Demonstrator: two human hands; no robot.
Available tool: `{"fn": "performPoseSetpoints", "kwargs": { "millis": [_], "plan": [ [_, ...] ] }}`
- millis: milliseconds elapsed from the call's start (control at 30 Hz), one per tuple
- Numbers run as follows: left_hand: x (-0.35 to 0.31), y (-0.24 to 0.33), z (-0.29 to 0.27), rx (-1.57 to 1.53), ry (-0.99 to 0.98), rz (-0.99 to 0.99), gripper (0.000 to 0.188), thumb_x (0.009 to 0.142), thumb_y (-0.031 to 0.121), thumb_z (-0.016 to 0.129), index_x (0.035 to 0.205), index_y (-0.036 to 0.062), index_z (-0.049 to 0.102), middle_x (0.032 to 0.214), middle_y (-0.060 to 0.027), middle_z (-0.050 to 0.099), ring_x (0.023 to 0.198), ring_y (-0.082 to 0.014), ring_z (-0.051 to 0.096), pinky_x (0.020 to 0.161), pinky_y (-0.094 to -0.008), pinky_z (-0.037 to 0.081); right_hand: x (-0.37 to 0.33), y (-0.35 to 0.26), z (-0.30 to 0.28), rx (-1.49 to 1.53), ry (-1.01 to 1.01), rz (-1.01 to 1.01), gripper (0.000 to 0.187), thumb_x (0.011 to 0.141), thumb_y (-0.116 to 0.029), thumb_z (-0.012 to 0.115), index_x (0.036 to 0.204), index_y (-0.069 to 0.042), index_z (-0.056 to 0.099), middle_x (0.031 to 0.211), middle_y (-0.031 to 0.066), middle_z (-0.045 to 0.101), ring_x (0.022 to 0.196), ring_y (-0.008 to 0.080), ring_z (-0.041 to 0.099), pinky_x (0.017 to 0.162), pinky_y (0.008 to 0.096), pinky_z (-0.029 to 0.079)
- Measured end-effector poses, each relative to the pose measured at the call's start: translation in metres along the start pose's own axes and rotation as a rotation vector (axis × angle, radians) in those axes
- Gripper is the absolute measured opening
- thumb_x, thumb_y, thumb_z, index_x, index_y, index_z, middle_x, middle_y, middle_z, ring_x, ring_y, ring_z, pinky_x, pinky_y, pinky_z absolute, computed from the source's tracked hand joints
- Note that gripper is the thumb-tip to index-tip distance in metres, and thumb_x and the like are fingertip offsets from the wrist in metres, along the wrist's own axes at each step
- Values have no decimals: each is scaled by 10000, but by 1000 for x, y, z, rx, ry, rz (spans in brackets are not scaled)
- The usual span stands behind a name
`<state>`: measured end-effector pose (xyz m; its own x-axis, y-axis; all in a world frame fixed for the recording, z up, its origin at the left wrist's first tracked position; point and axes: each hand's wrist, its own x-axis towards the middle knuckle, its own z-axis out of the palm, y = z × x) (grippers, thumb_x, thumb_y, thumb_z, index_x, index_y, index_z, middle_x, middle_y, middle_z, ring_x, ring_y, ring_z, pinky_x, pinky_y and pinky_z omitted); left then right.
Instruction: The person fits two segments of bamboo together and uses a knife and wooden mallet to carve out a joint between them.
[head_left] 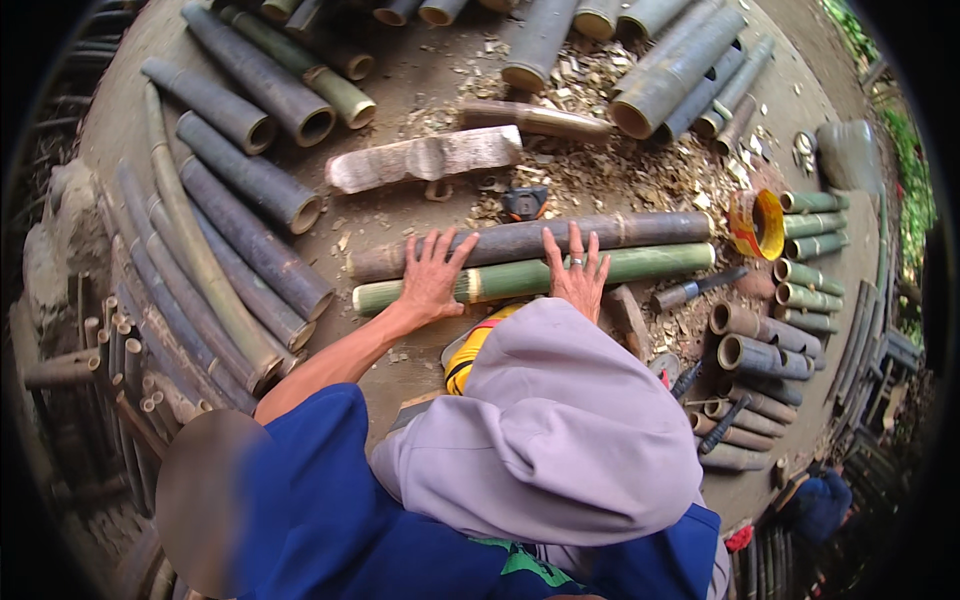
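My left hand (432, 273) lies flat with fingers spread across two bamboo poles on the ground. My right hand (578, 270), a ring on one finger, presses flat on the same pair further right. The nearer pole is green (660, 262); the one behind it is grey-brown (640, 229). Both poles lie side by side, running left to right. Neither hand grips anything. My grey trouser leg (560, 430) and blue sleeve (310, 500) fill the lower view.
Cut bamboo tubes are stacked at the left (240, 250), along the top (670, 70) and at the right (770, 350). A wooden block (425, 158) lies amid wood chips. A yellow container (757, 223), a tape measure (525, 202) and a knife (695, 289) lie nearby. Another person (820, 500) crouches at lower right.
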<state>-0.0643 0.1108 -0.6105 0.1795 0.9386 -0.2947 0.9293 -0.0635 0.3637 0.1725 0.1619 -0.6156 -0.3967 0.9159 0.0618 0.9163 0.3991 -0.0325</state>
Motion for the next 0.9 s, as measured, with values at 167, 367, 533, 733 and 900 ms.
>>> {"fn": "performPoseSetpoints", "kwargs": {
  "millis": [167,367,533,733,900],
  "plan": [
    [-46,-24,1,-89,193,15,1088,534,274,863,1441,151,275,1417,-145,318,1334,-341,282,1091,-567,201,32,-6,-18,87,-431,-136,1060,564,-142,810,1454,-331,267,1475,69,285,1354,394,254,1045,638,264],
    [-135,-70,20,-613,380,-609,1079,584,282,858,1445,49,251,1435,-187,332,1331,-344,323,1103,-462,257,33,-2,-24,94,-432,-140,1156,464,-167,875,1447,-321,288,1440,83,332,1333,405,279,1024,606,314],
    [-135,-80,54,-1117,407,-755,1105,630,273,862,1472,-3,201,1445,-208,366,1296,-301,404,1079,-379,320,33,-4,-25,107,-442,-129,1191,426,-135,893,1442,-319,300,1435,81,334,1327,405,291,1023,593,316],
    [-133,-78,50,-1134,469,-709,963,649,279,848,1438,46,348,1393,-158,435,1269,-261,428,1060,-345,335,29,-11,-22,128,-404,-159,1191,416,-155,904,1437,-318,312,1433,79,335,1326,407,295,1027,591,317],
    [-123,-93,54,-1044,411,-684,919,633,297,854,1398,36,417,1354,-162,464,1239,-261,453,1043,-343,350,31,-9,-24,120,-393,-134,1162,431,-157,895,1432,-314,325,1431,83,338,1322,403,301,1029,598,311]
  ]
}}
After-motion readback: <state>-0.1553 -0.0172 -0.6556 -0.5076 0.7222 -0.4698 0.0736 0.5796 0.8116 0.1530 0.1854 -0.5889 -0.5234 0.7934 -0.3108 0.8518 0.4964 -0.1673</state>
